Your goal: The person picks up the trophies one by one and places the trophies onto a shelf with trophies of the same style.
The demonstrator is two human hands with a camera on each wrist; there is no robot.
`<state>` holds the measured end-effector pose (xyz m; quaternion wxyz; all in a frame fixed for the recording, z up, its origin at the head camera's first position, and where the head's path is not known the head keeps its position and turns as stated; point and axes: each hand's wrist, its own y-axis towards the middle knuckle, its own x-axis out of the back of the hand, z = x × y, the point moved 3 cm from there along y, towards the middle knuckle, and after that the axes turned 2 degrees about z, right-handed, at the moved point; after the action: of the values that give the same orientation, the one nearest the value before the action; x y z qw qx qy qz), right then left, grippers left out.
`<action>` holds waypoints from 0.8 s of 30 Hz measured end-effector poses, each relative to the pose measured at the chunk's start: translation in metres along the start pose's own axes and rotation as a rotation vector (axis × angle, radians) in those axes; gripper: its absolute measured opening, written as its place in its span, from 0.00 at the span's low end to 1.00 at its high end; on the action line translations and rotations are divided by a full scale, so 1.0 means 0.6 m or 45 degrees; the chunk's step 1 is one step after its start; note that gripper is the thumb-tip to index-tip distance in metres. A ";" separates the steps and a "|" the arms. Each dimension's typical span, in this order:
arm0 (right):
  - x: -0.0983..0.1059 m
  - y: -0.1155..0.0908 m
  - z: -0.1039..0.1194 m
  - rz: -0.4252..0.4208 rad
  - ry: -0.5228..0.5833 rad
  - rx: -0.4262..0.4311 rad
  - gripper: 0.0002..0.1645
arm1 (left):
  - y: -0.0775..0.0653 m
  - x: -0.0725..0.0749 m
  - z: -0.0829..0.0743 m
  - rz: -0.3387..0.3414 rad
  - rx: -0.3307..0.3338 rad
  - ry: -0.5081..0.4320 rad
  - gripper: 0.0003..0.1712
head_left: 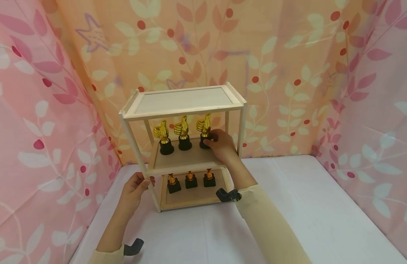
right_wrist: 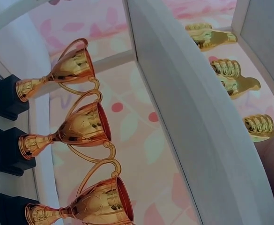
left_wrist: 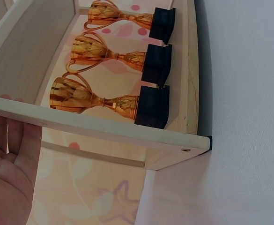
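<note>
A small wooden shelf (head_left: pixel 180 171) holds gold thumbs-up trophies on its middle board. My right hand (head_left: pixel 223 146) reaches in from the front right and pinches the black base of the rightmost thumbs-up trophy (head_left: pixel 207 124), which stands upright. Beside it stand the middle thumbs-up trophy (head_left: pixel 183 129) and the left one (head_left: pixel 163 135). My left hand (head_left: pixel 133 191) grips the shelf's front left post, thumb in front; in the left wrist view its fingers (left_wrist: pixel 28 145) pass behind the post (left_wrist: pixel 90 127). In the right wrist view, most of the right hand (right_wrist: pixel 273 161) is hidden by the board.
Three gold cup trophies (right_wrist: pixel 83 123) on black bases line the bottom board (head_left: pixel 190 198). The shelf's top panel (head_left: pixel 187 99) spans above the thumbs-up trophies. Underneath is a white-covered table (head_left: pixel 289 205). Floral cloth (head_left: pixel 282 73) hangs behind and at both sides.
</note>
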<state>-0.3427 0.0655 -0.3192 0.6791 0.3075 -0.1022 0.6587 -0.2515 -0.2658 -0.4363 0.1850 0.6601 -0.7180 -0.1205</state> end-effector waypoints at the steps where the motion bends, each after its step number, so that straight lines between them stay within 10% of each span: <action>1: 0.000 0.000 0.000 0.005 -0.003 0.000 0.30 | 0.000 0.000 0.000 -0.004 -0.004 -0.003 0.10; 24: -0.004 0.000 -0.002 0.011 -0.041 0.010 0.30 | -0.002 0.002 -0.002 0.039 0.000 0.001 0.13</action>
<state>-0.3435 0.0641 -0.3215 0.6732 0.3203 -0.1119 0.6570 -0.2502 -0.2671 -0.4357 0.1871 0.6491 -0.7279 -0.1173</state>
